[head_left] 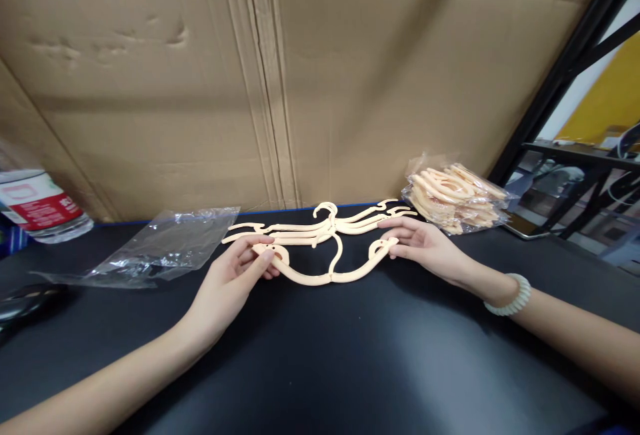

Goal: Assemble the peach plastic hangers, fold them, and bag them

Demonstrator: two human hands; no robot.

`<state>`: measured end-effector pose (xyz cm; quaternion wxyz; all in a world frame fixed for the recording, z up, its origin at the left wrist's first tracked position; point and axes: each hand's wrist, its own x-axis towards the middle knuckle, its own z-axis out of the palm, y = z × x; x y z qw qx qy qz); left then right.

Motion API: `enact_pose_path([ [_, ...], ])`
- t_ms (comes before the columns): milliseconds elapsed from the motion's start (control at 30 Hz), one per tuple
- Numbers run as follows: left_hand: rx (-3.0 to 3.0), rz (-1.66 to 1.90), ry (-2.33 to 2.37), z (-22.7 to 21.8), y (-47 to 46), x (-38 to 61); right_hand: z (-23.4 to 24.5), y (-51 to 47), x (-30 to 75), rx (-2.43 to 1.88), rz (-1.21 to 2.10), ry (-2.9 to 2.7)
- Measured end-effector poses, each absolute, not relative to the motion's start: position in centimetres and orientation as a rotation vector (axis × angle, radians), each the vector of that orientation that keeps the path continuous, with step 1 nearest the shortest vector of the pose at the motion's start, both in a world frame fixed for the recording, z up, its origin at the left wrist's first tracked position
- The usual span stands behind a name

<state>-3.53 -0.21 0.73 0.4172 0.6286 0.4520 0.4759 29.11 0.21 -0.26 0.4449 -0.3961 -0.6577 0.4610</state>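
A cream plastic clothes hanger [310, 280] lies in front of me with its hook pointing away and its two arms curving toward me. My left hand [239, 272] pinches the hanger's left end between thumb and fingers. At the other end, my right hand [423, 248] grips the right tip with thumb and fingertips. Just behind lie several stacked hangers [300, 228] of the same colour, their arms spread to both sides and a hook at the middle. The held hanger's hook reaches up to this stack.
A clear bag of cream hanger parts [455, 195] sits at the back right. An opened clear plastic bag [165, 245] lies on the left, near a bottle with a red and white label [43, 205]. Cardboard [400, 75] stands behind the black table [320, 368]. A dark glossy object [30, 302] is at far left.
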Motion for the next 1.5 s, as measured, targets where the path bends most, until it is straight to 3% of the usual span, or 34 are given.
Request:
enact_pose_path([
  [333,1.497,1.080,0.976,0.6,-2.5,-1.5,-0.8,-0.9,27.1,-0.999,1.315,-1.383],
  [767,1.388,1.104,0.968,1.2,-4.1,0.2,0.8,-4.4,24.6,-0.641,1.741,-1.762],
  [1500,1.609,0.813,0.857,0.7,-3.8,-0.7,0.7,-4.7,24.7,-0.646,1.535,-1.822],
])
